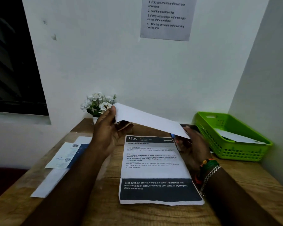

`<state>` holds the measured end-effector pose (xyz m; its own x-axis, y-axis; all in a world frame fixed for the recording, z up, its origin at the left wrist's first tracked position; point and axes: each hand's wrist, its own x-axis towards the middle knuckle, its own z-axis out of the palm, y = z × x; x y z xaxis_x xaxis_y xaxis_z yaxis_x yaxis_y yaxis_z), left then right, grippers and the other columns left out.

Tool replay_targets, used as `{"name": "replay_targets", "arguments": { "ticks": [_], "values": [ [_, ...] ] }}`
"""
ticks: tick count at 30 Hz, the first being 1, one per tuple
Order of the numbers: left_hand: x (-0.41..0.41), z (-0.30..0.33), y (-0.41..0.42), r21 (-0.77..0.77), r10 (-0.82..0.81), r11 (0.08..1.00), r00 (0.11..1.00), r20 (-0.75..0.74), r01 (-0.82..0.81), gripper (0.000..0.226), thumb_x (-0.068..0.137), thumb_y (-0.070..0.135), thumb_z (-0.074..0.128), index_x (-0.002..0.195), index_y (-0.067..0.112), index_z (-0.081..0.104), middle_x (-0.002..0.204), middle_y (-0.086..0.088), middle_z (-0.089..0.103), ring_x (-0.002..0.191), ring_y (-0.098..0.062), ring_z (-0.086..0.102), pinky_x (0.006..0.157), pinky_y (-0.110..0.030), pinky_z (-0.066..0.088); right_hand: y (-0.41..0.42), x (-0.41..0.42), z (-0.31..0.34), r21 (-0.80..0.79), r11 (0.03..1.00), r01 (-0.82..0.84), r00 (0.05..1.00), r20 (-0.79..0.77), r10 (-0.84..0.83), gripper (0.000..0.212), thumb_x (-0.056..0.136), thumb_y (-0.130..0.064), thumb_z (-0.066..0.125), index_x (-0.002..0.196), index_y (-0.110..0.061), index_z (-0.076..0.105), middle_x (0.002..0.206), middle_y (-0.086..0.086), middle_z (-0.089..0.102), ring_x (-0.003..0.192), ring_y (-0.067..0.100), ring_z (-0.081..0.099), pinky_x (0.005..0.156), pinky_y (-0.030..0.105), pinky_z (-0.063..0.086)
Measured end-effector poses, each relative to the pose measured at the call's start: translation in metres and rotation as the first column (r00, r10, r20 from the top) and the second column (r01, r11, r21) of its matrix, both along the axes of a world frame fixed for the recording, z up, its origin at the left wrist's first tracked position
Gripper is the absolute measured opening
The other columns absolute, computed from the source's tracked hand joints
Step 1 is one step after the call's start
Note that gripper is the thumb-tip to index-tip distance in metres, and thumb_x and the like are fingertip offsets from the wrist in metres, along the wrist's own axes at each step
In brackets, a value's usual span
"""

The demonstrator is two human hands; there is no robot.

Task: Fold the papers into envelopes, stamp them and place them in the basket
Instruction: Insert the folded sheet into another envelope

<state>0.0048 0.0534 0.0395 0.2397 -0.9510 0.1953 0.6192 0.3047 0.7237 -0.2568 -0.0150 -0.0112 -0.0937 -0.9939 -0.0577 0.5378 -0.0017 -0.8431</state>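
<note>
We held the printed paper (153, 162) on the wooden desk (104, 209), its near edge lying flat close to us and its far part lifted and bent back toward us as a blank white flap. Our left hand (107, 128) pinched the flap's left corner, thumb on top and fingers (123, 126) curled beneath. Our right hand (191, 142) gripped the flap's lower right corner, though its fingers were mostly hidden behind the sheet, so the exact hold was hard to read. The green basket (235, 154) stood at the desk's far right corner, against the wall, just beside our right hand, with a white envelope (237, 137) lying inside. To the left, well apart from the paper, white and blue envelopes (62, 162) overlapped near the desk's left edge. A pot of white flowers (98, 103) stood at the back edge behind our left hand. Bare wood lay open along the near edge.
</note>
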Motion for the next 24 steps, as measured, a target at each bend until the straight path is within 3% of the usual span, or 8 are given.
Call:
{"name": "replay_targets", "arguments": {
  "ticks": [3, 5, 9, 11, 13, 17, 21, 24],
  "values": [
    [0.021, -0.007, -0.004, 0.121, -0.051, 0.992, 0.979, 0.196, 0.027, 0.023, 0.102, 0.028, 0.054, 0.118, 0.015, 0.066, 0.102, -0.009, 0.077, 0.082, -0.019, 0.076, 0.06, -0.031, 0.062, -0.003, -0.008, 0.001, -0.029, 0.992, 0.12, 0.977, -0.175, -0.123, 0.012, 0.087, -0.004, 0.07, 0.098, -0.008, 0.068, 0.095, 0.022, 0.068, 0.072, 0.029, 0.063, 0.059, 0.034, 0.055],
    [0.035, -0.016, -0.007, 0.225, -0.049, 0.974, 0.929, 0.367, -0.038, 0.019, 0.099, 0.029, 0.061, 0.113, 0.019, 0.068, 0.098, -0.005, 0.077, 0.079, -0.015, 0.072, 0.061, -0.027, 0.058, -0.006, -0.015, 0.0, -0.069, 0.984, 0.163, 0.939, -0.296, -0.176, 0.015, 0.083, 0.001, 0.073, 0.089, -0.012, 0.067, 0.09, 0.014, 0.069, 0.084, 0.028, 0.064, 0.072, 0.042, 0.057],
    [0.053, -0.039, -0.015, 0.36, -0.028, 0.904, 0.81, 0.586, -0.229, 0.019, 0.095, 0.027, 0.07, 0.101, 0.009, 0.071, 0.096, -0.015, 0.073, 0.068, -0.019, 0.062, 0.054, -0.025, 0.048, -0.007, -0.02, -0.007, -0.158, 0.985, 0.074, 0.792, -0.591, -0.154, 0.02, 0.078, 0.006, 0.076, 0.078, -0.012, 0.069, 0.084, 0.009, 0.07, 0.081, 0.02, 0.063, 0.072, 0.027, 0.052],
    [0.057, -0.045, -0.017, 0.402, -0.034, 0.87, 0.779, 0.626, -0.285, 0.018, 0.093, 0.021, 0.073, 0.094, 0.004, 0.067, 0.093, -0.021, 0.072, 0.052, -0.016, 0.061, 0.047, -0.023, 0.047, -0.006, -0.021, -0.012, -0.18, 0.983, 0.032, 0.7, -0.698, -0.151, 0.019, 0.076, 0.004, 0.078, 0.074, -0.013, 0.07, 0.082, 0.009, 0.072, 0.076, 0.019, 0.065, 0.074, 0.029, 0.052],
    [0.061, -0.047, -0.018, 0.45, -0.062, 0.84, 0.77, 0.635, -0.304, 0.018, 0.091, 0.015, 0.075, 0.102, 0.002, 0.067, 0.087, -0.017, 0.072, 0.044, -0.01, 0.061, 0.039, -0.021, 0.047, -0.005, -0.022, -0.014, -0.198, 0.98, 0.005, 0.606, -0.779, -0.161, 0.019, 0.074, 0.002, 0.08, 0.07, -0.015, 0.071, 0.079, 0.011, 0.074, 0.07, 0.017, 0.064, 0.072, 0.028, 0.052],
    [0.068, -0.043, -0.018, 0.533, -0.187, 0.808, 0.749, 0.636, -0.251, 0.033, 0.085, 0.009, 0.08, 0.114, 0.001, 0.068, 0.079, -0.011, 0.07, 0.062, -0.016, 0.063, 0.047, -0.024, 0.057, -0.005, -0.023, -0.018, -0.208, 0.978, -0.024, 0.524, -0.836, -0.165, 0.023, 0.072, -0.001, 0.084, 0.066, -0.018, 0.069, 0.075, 0.009, 0.073, 0.065, 0.014, 0.061, 0.067, 0.026, 0.049],
    [0.065, -0.041, -0.016, 0.544, -0.215, 0.805, 0.739, 0.639, -0.236, 0.033, 0.082, 0.0, 0.08, 0.11, 0.01, 0.067, 0.094, -0.013, 0.072, 0.073, -0.019, 0.069, 0.049, -0.028, 0.061, -0.007, -0.023, -0.02, -0.207, 0.977, -0.042, 0.478, -0.863, -0.163, 0.022, 0.071, -0.004, 0.085, 0.067, -0.018, 0.07, 0.07, 0.003, 0.071, 0.063, 0.012, 0.06, 0.067, 0.025, 0.049],
    [0.066, -0.043, -0.017, 0.519, -0.184, 0.814, 0.733, 0.655, -0.26, 0.036, 0.077, -0.006, 0.082, 0.107, 0.009, 0.067, 0.106, -0.019, 0.071, 0.086, -0.026, 0.071, 0.063, -0.036, 0.063, -0.006, -0.021, -0.02, -0.194, 0.978, -0.071, 0.393, -0.907, -0.151, 0.019, 0.069, -0.008, 0.087, 0.071, -0.02, 0.071, 0.065, -0.001, 0.068, 0.061, 0.008, 0.058, 0.064, 0.022, 0.045]
  ]
}}
